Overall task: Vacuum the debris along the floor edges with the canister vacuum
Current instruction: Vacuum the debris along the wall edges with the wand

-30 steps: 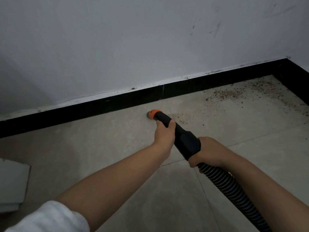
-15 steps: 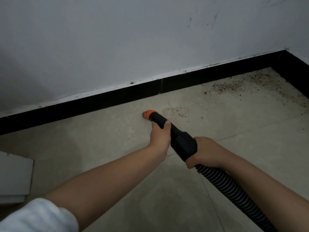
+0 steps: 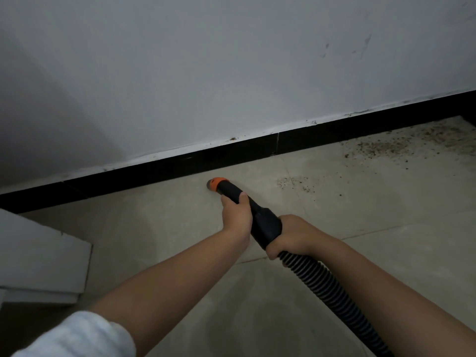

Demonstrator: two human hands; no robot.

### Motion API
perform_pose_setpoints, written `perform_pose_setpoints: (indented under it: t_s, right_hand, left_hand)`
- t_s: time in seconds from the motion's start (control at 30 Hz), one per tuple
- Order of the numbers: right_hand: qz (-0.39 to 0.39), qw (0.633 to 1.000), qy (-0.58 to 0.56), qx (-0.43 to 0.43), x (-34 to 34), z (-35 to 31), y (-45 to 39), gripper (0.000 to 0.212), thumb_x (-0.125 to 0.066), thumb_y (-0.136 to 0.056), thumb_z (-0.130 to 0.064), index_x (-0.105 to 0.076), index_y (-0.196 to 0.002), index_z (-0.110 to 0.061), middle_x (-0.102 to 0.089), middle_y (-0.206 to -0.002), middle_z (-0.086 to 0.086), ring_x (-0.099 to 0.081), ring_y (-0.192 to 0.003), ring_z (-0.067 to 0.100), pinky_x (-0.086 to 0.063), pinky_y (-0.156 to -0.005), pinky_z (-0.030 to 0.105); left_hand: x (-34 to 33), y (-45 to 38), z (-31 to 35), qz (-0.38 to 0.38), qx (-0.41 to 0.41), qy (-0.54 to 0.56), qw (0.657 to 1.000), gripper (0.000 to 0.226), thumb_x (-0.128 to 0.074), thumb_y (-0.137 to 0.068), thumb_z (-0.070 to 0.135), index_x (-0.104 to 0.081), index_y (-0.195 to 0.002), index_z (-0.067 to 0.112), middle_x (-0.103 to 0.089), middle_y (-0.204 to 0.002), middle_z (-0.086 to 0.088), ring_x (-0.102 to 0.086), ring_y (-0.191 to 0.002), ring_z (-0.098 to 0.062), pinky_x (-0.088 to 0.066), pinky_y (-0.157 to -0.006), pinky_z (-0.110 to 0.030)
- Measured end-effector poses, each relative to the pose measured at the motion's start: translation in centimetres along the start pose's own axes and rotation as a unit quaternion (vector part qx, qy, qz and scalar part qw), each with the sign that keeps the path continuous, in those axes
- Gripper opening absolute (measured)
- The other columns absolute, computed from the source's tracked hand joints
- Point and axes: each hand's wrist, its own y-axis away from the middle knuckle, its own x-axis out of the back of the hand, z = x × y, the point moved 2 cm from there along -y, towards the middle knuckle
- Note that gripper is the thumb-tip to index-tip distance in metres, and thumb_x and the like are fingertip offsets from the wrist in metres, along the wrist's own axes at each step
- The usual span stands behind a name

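Left hand (image 3: 238, 213) and right hand (image 3: 292, 237) grip black vacuum nozzle with orange tip (image 3: 257, 215), frame centre. Ribbed black hose (image 3: 332, 295) trails lower right. Brown speckled debris (image 3: 386, 148) upper right, beside black baseboard (image 3: 154, 171).

Beige tile floor (image 3: 180, 240); debris (image 3: 381, 148) scattered far right.

Nozzle (image 3: 215, 184) sits on the floor (image 3: 167, 228), just before the baseboard (image 3: 154, 171) at the foot of the wall (image 3: 231, 73). Left hand (image 3: 237, 215) holds the wand (image 3: 247, 204) ahead of the right hand (image 3: 291, 235); the hose (image 3: 329, 292) trails behind, lower right. Debris (image 3: 381, 148) lies right of the nozzle, well apart. A slab (image 3: 38, 258) lies far left.
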Motion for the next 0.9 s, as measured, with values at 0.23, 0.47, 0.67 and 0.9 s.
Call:
perform_pose_setpoints:
  t_s: [0.23, 0.47, 0.67, 0.9]
  right_hand:
    - [-0.044, 0.992, 0.117, 0.033, -3.2, -1.9, 0.9, 0.029, -0.074, -0.066, -0.01, -0.046, -0.07, -0.017, -0.051, -0.074, -0.002, -0.053, -0.062, 0.011, -0.043, -0.052, 0.023]
    - [-0.027, 0.989, 0.135, 0.055, -5.5, -2.0, 0.4, 0.034, -0.076, -0.065, -0.014, -0.042, -0.071, -0.02, -0.048, -0.075, -0.006, -0.048, -0.062, 0.006, -0.036, -0.048, 0.018]
    - [0.012, 0.997, 0.067, 0.019, -5.0, -3.0, -1.7, 0.037, -0.069, -0.041, -0.025, -0.045, -0.067, -0.016, -0.052, -0.071, -0.001, -0.05, -0.057, 0.012, -0.033, -0.043, 0.019]
    - [-0.038, 0.998, 0.031, 0.025, -6.7, -5.6, -4.3, 0.029, -0.075, -0.051, -0.009, -0.054, -0.072, -0.009, -0.057, -0.078, 0.01, -0.059, -0.069, 0.028, -0.05, -0.065, 0.038]
  left_hand:
    - [4.1, 1.2, -2.1, 0.051, 0.023, 0.004, 0.998, 0.053, -0.033, -0.101, 0.027, -0.014, -0.149, 0.015, -0.042, -0.141, -0.013, -0.047, -0.123, -0.03, -0.038, -0.104, -0.039]
    - [6.2, 1.2, -2.9, 0.052, 0.008, 0.006, 0.999, 0.049, -0.033, -0.101, 0.025, -0.018, -0.147, 0.016, -0.043, -0.139, -0.011, -0.047, -0.122, -0.029, -0.039, -0.103, -0.038]
    - [5.4, -1.3, -0.4, 0.011, 0.009, 0.008, 1.0, 0.048, -0.035, -0.101, 0.025, -0.022, -0.147, 0.018, -0.044, -0.139, -0.01, -0.046, -0.123, -0.028, -0.038, -0.102, -0.036]
    - [8.4, -2.7, -0.1, 0.09, 0.032, 0.027, 0.995, 0.05, -0.036, -0.1, 0.026, -0.021, -0.146, 0.014, -0.044, -0.138, -0.013, -0.048, -0.122, -0.03, -0.039, -0.102, -0.039]
